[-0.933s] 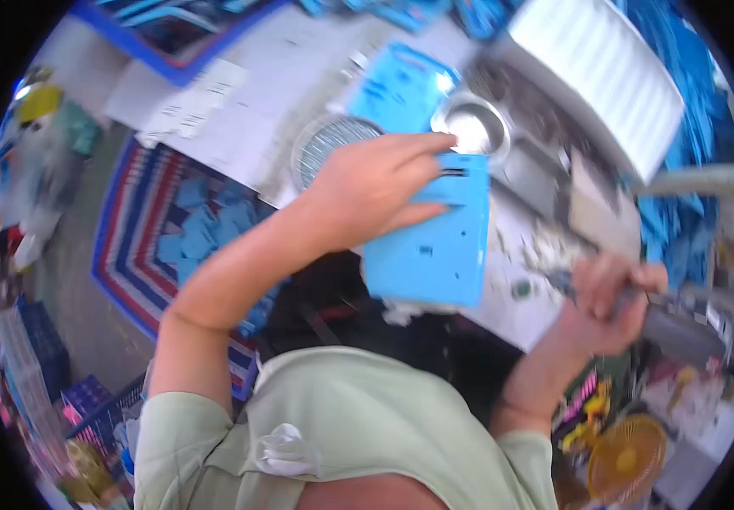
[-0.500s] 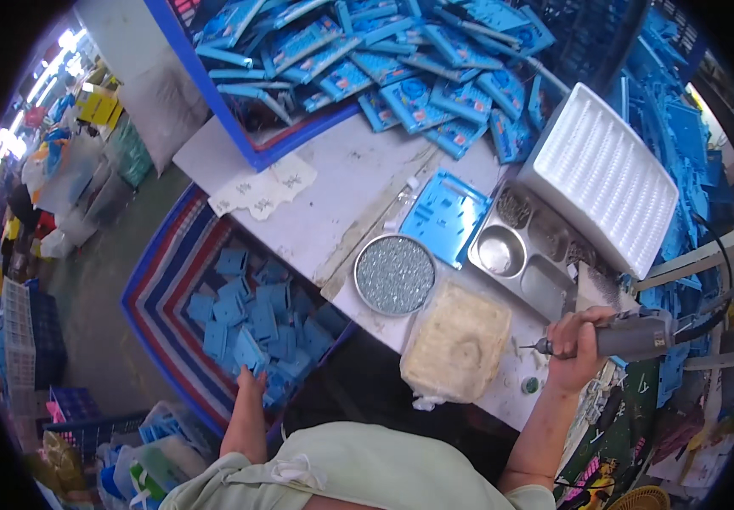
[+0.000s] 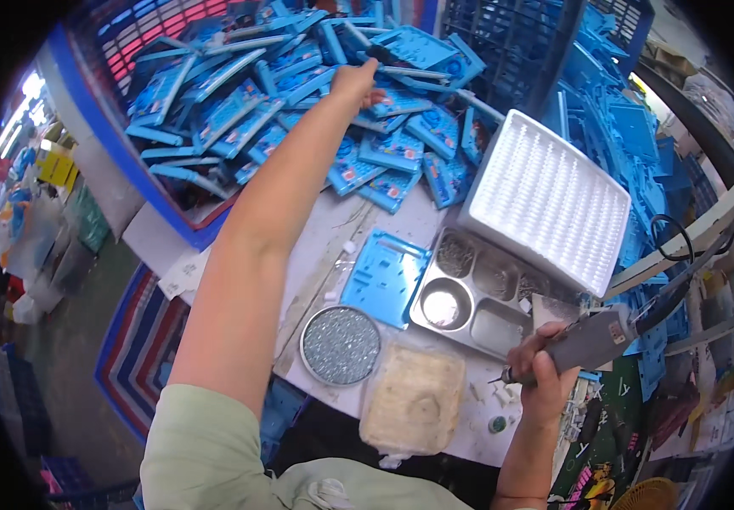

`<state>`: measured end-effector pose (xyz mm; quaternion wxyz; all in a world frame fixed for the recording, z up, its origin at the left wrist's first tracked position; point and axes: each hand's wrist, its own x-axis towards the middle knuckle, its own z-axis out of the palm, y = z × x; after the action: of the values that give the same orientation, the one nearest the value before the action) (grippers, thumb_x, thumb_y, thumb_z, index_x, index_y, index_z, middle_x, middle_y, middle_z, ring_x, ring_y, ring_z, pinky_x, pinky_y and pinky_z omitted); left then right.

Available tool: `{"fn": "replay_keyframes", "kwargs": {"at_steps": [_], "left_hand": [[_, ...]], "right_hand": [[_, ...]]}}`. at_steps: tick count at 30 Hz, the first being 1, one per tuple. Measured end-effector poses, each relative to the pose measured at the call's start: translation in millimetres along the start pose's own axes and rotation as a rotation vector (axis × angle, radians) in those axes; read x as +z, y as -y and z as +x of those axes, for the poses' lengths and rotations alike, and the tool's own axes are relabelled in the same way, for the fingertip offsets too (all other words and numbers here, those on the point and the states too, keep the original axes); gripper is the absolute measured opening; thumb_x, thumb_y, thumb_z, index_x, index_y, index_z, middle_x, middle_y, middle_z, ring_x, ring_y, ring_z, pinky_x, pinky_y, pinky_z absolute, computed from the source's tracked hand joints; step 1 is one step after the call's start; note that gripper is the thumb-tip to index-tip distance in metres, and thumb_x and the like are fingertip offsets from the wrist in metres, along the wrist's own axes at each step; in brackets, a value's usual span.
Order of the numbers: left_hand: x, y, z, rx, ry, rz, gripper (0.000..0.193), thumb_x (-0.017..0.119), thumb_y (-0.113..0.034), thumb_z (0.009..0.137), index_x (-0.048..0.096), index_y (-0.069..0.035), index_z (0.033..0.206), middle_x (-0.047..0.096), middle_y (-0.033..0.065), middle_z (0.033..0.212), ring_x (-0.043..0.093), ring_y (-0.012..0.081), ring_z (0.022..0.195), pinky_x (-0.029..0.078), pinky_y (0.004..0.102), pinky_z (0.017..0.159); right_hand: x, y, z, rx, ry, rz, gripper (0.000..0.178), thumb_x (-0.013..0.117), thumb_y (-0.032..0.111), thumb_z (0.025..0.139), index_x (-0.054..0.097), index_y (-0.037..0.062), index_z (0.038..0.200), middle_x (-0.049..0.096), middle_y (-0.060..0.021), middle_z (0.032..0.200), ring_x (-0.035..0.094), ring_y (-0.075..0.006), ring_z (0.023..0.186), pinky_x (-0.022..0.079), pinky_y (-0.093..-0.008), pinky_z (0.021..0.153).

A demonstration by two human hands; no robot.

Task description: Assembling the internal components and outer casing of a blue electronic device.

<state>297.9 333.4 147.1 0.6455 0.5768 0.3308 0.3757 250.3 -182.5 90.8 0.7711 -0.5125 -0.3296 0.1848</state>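
Note:
My left hand (image 3: pixel 357 87) reaches far over the table into a heap of blue plastic panels (image 3: pixel 239 110). Its fingers are curled around the edge of one blue plastic panel (image 3: pixel 414 75), and the fingertips are partly hidden. On the right, my right hand (image 3: pixel 544 374) grips a grey electric screwdriver (image 3: pixel 592 340), its bit pointing left above the table. Between my arms, a single blue panel (image 3: pixel 384 276) lies flat with its inner side up. Beside it are a round dish of small metal screws (image 3: pixel 340 344) and a metal compartment tray (image 3: pixel 477 327).
A white ribbed foam tray (image 3: pixel 550 200) leans behind the metal tray. Nearer me sits a plastic-wrapped tan block (image 3: pixel 414 399). A striped-lined basket (image 3: pixel 133 348) stands low at the left. More blue parts (image 3: pixel 622 153) are stacked at the far right, near the screwdriver's cable.
My left hand has left the blue panels in the low basket and moved up and forward to the heap. The view has shifted; my right hand still holds the screwdriver.

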Motion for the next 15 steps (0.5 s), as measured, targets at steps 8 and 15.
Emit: {"fn": "replay_keyframes", "kwargs": {"at_steps": [8, 15], "left_hand": [[123.9, -20.5, 44.1, 1.001, -0.347, 1.427, 0.034, 0.068, -0.038, 0.087, 0.075, -0.013, 0.109, 0.069, 0.0093, 0.114, 0.061, 0.0315, 0.116, 0.046, 0.0513, 0.094], [123.9, -23.4, 62.4, 0.936, -0.357, 1.562, 0.027, 0.055, -0.019, 0.095, 0.076, -0.016, 0.112, 0.070, 0.0073, 0.116, 0.057, 0.0272, 0.120, 0.036, 0.0499, 0.101]], "right_hand": [[-25.1, 5.6, 2.6, 0.052, -0.060, -0.023, 0.043, 0.077, 0.020, 0.087, 0.050, 0.0016, 0.115, 0.058, -0.0074, 0.072, 0.057, -0.0173, 0.058, 0.051, -0.0326, 0.060], [-30.5, 7.3, 2.3, 0.062, -0.112, -0.089, 0.045, 0.077, 0.025, 0.087, 0.049, 0.0042, 0.116, 0.050, -0.0033, 0.068, 0.047, -0.0134, 0.057, 0.041, -0.0312, 0.056]]}}
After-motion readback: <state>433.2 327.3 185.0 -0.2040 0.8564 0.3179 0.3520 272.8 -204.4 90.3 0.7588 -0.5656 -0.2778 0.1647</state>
